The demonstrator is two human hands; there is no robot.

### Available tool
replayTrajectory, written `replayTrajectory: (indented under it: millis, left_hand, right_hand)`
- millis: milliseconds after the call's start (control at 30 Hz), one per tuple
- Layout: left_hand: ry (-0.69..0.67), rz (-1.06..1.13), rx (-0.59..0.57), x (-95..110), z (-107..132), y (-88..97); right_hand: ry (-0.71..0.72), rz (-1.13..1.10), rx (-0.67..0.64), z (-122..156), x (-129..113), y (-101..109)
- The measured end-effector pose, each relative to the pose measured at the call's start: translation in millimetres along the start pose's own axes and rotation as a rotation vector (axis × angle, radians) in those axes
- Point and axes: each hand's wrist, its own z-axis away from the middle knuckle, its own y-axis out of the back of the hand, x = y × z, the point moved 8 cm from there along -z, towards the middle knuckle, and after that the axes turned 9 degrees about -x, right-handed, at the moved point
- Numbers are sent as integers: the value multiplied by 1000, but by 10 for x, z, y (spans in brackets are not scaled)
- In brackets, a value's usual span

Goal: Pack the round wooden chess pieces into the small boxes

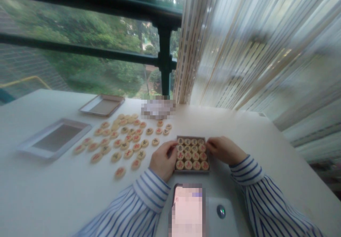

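Note:
A shallow square box (191,171) stands in front of me, filled with rows of Chinese chess pieces (188,155), black-marked towards the back and mostly red-marked towards the front. My left hand (164,160) is closed at the box's left wall, thumb and forefinger by its upper left side. On the opposite side my right hand (225,149) has its fingertips pinched at the upper right edge. Many loose chess pieces (128,153) lie scattered to the left, some red-marked, some black-marked, and some with no visible marking.
Two shallow trays, a pale one (26,151) and a brown-edged one (84,109), lie at the left of the white table (66,194). A blurred-out object (158,108) sits at the back. Nearest me are a phone (188,212) and a white device (222,224). Striped curtains hang right.

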Motion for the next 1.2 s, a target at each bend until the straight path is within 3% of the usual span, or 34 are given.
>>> replayTrajectory:
  millis: [300, 567, 767, 933, 1200]
  left_hand:
    - [-83, -59, 75, 113, 25, 50]
    - [-174, -122, 200, 324, 121, 160]
    - [-216, -107, 230, 392, 242, 330]
    - [-230, -167, 199, 372, 425, 551]
    - [-298, -562, 224, 170, 674, 923]
  right_hand:
    - [-5, -2, 43, 26, 43, 39]
    - [22, -30, 227, 194, -104, 278]
    - [113, -59, 279, 302, -394, 340]
    - [228, -56, 279, 366, -771, 376]
    - [381, 38, 194, 300, -1361, 385]
